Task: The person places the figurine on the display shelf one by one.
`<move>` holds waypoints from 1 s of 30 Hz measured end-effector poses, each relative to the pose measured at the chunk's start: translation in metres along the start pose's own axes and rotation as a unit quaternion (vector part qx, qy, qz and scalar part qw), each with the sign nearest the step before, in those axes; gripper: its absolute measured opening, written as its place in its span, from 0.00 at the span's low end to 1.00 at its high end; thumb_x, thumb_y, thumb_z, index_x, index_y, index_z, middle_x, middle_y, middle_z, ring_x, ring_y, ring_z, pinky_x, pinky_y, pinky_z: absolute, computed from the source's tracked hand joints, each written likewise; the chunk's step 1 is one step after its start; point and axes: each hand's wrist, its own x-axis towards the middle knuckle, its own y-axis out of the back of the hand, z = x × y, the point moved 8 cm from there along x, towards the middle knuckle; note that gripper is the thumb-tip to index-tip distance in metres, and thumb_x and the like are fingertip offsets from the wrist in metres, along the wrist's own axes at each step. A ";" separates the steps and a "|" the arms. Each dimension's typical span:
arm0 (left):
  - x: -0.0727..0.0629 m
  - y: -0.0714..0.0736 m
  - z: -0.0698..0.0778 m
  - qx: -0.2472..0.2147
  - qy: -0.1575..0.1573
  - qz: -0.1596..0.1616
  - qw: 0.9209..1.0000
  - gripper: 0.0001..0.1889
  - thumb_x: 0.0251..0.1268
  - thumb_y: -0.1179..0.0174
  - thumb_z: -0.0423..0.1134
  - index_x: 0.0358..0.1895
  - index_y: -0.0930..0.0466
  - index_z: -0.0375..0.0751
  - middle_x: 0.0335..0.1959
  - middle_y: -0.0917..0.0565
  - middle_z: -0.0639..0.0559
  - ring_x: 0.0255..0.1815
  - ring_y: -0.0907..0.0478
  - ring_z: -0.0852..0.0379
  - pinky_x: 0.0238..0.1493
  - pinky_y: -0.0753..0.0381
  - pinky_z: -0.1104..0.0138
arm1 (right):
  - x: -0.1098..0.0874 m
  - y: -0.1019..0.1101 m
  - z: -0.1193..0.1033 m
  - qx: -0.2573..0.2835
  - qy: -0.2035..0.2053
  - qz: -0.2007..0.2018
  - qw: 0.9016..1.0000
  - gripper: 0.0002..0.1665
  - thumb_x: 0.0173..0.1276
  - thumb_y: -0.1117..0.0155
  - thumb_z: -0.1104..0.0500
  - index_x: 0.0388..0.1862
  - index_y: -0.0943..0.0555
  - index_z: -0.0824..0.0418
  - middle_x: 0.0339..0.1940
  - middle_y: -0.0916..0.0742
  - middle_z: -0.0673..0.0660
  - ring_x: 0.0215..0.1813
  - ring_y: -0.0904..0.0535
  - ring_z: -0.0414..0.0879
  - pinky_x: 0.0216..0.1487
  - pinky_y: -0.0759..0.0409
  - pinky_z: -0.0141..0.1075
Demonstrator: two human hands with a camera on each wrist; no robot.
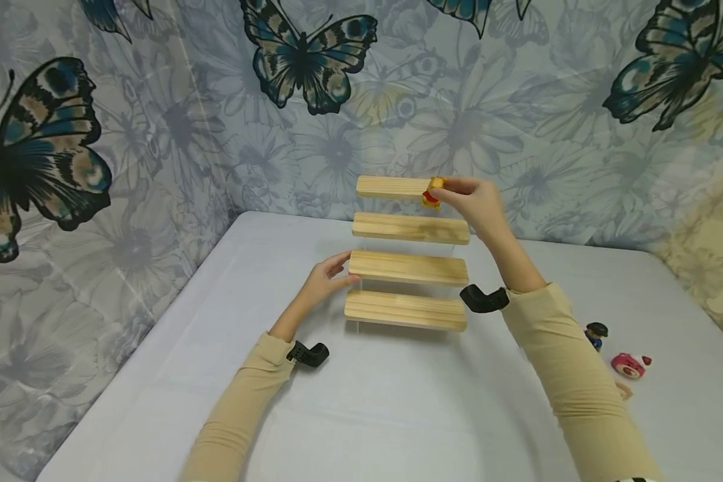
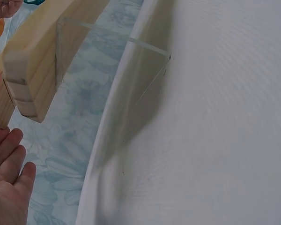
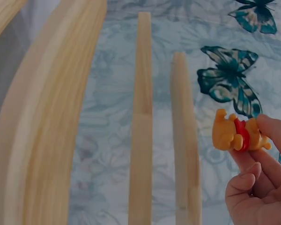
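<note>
Four wooden planks: stepped shelf [image 1: 406,310] on clear supports, standing on the white-covered counter [image 1: 349,408].
Right hand [image 1: 471,199]: grip narrow, thumb and fingers pinching the yellow toy bear.
Toy bear [image 1: 432,202]: red in the middle, held in the air by the right end of the rearmost plank [image 1: 391,187]; right wrist view shows a gap between them.
Left hand [image 1: 328,276]: grip on the left end of the second plank from the front [image 1: 408,268], thumb at front edge, fingers behind.
Counter, right side: capped figure [image 1: 595,335] near pink toy [image 1: 629,365]; peach-coloured item [image 1: 623,389] partly hidden by sleeve [image 1: 569,375].
Backdrop: butterfly-print cloth [image 1: 458,127].
</note>
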 end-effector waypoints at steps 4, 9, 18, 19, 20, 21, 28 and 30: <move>-0.001 -0.004 0.002 -0.001 -0.004 -0.001 1.000 0.34 0.56 0.38 0.38 0.64 0.41 0.30 0.64 0.38 0.40 0.64 0.42 0.51 0.60 0.40 0.67 | 0.010 -0.013 -0.006 0.025 0.002 -0.009 1.000 0.29 0.55 0.32 0.49 0.52 0.22 0.65 0.43 0.17 0.54 0.45 0.25 0.46 0.46 0.27 0.37; -0.007 -0.005 0.020 -0.002 0.022 -0.010 1.000 0.35 0.57 0.39 0.39 0.64 0.43 0.27 0.64 0.40 0.38 0.64 0.43 0.48 0.61 0.41 0.65 | 0.017 -0.029 -0.009 0.035 0.000 -0.003 0.999 0.27 0.56 0.33 0.51 0.53 0.22 0.64 0.44 0.18 0.54 0.39 0.26 0.43 0.34 0.28 0.34; -0.010 -0.005 0.035 0.005 0.045 -0.026 0.999 0.33 0.59 0.41 0.34 0.65 0.45 0.26 0.64 0.42 0.36 0.64 0.44 0.46 0.61 0.42 0.63 | 0.031 -0.054 -0.021 0.086 -0.015 -0.015 0.996 0.24 0.58 0.35 0.55 0.51 0.22 0.66 0.44 0.18 0.56 0.33 0.29 0.42 0.33 0.29 0.35; -0.010 -0.005 0.035 0.005 0.043 -0.027 0.999 0.33 0.60 0.41 0.34 0.65 0.46 0.26 0.64 0.42 0.36 0.64 0.44 0.46 0.62 0.42 0.63 | 0.033 -0.057 -0.021 0.094 -0.017 -0.016 0.995 0.23 0.58 0.35 0.56 0.51 0.22 0.66 0.43 0.17 0.56 0.31 0.30 0.43 0.32 0.30 0.35; -0.010 -0.005 0.035 0.006 0.043 -0.027 0.999 0.33 0.60 0.41 0.34 0.65 0.46 0.26 0.64 0.42 0.36 0.64 0.44 0.46 0.62 0.42 0.63 | 0.033 -0.060 -0.022 0.097 -0.017 -0.021 0.995 0.23 0.59 0.35 0.56 0.51 0.22 0.66 0.42 0.17 0.55 0.30 0.31 0.42 0.32 0.30 0.34; -0.010 -0.005 0.034 0.006 0.043 -0.027 0.999 0.33 0.60 0.41 0.34 0.65 0.45 0.27 0.64 0.42 0.36 0.64 0.44 0.46 0.62 0.42 0.63 | 0.034 -0.063 -0.022 0.099 -0.018 -0.024 0.995 0.23 0.59 0.35 0.56 0.51 0.22 0.67 0.41 0.17 0.55 0.29 0.31 0.42 0.31 0.30 0.34; -0.010 -0.006 0.035 0.010 0.043 -0.035 0.998 0.32 0.61 0.42 0.33 0.65 0.46 0.26 0.65 0.43 0.37 0.65 0.45 0.47 0.62 0.43 0.64 | 0.044 -0.080 -0.019 0.128 -0.042 -0.026 0.991 0.21 0.59 0.36 0.58 0.50 0.22 0.66 0.33 0.19 0.54 0.19 0.37 0.41 0.21 0.36 0.29; -0.010 -0.007 0.035 0.011 0.043 -0.035 0.998 0.33 0.60 0.42 0.34 0.65 0.46 0.26 0.65 0.42 0.37 0.65 0.45 0.47 0.62 0.43 0.65 | 0.047 -0.083 -0.020 0.132 -0.045 -0.026 0.990 0.21 0.60 0.36 0.58 0.51 0.22 0.64 0.33 0.19 0.54 0.17 0.37 0.41 0.19 0.36 0.29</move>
